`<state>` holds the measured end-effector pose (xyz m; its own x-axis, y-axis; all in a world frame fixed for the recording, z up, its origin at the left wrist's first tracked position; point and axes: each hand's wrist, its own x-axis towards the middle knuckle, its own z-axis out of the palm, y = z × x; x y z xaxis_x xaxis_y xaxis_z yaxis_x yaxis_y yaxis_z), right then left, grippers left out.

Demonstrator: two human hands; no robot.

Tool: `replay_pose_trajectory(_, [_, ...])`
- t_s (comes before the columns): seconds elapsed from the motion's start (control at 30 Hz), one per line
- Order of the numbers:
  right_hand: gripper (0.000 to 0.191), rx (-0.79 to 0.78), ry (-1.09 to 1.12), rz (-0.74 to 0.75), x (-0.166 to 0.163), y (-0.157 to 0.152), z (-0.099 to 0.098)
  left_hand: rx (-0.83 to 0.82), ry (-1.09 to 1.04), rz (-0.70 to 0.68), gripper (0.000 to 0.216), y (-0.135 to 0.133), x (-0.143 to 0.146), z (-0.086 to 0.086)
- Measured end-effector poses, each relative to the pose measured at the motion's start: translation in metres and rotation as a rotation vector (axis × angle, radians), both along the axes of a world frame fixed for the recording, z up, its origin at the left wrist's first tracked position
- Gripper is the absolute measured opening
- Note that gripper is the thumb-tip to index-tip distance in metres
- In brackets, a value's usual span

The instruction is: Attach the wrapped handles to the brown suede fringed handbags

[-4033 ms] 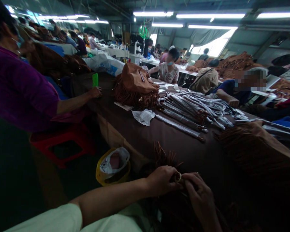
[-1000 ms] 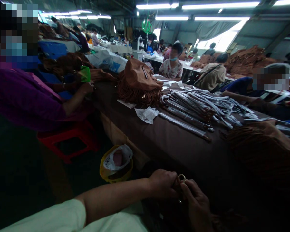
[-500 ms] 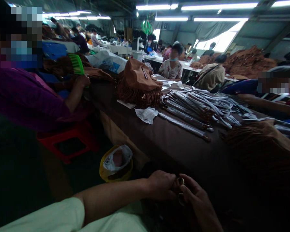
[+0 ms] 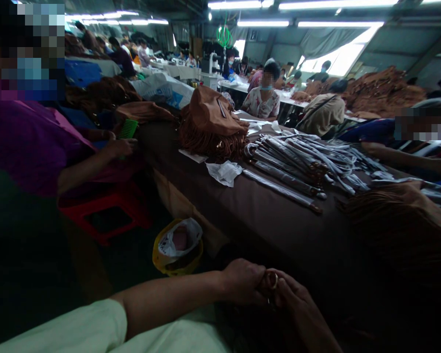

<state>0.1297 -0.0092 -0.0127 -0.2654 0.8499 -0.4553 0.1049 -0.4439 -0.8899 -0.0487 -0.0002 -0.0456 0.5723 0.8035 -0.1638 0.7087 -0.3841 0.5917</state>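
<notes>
At the bottom middle my left hand [image 4: 243,281] is closed, its fingers curled against a small gold-coloured metal ring [image 4: 273,280]. From the right, my right hand [image 4: 296,295] meets it and pinches the same ring between thumb and fingers. Another bit of metal shows just below the ring, too dark to make out. Whatever hangs beneath both hands is lost in shadow. Beyond them, on the brown-covered table [image 4: 250,215], lie many wrapped straps [image 4: 290,162] with metal ends.
A brown fringed bag [image 4: 215,115] lies on the table, another fringed piece [image 4: 400,211] at right. A lined yellow bucket [image 4: 178,247] stands by the table's edge. At left a co-worker in purple holds a green comb [image 4: 129,129] beside a red stool [image 4: 106,208]. Other people sit across.
My hands have drawn closer together around the metal ring, and my right fingers have shifted left over it. The co-worker's green comb has dropped lower and tilted.
</notes>
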Motion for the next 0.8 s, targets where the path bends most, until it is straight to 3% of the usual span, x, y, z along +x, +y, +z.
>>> replay_pose_trajectory(0.27, [0.037, -0.185, 0.197, -0.097, -0.008, -0.006, -0.001, -0.049, 0.029, -0.020, 0.047, -0.001, 0.000, 0.004])
replay_pose_trajectory(0.47, [0.035, -0.160, 0.191, -0.106, -0.006, -0.003, -0.015, -0.102, 0.060, -0.007, 0.040, 0.003, -0.001, 0.007])
replay_pose_trajectory(0.63, [0.028, -0.154, 0.201, -0.012, -0.003, -0.003, -0.011, -0.104, 0.056, -0.013, 0.043, 0.001, 0.000, 0.007])
replay_pose_trajectory(0.8, [0.032, -0.159, 0.162, -0.010, -0.003, -0.004, -0.008, -0.090, 0.072, 0.003, 0.043, 0.001, 0.002, 0.003])
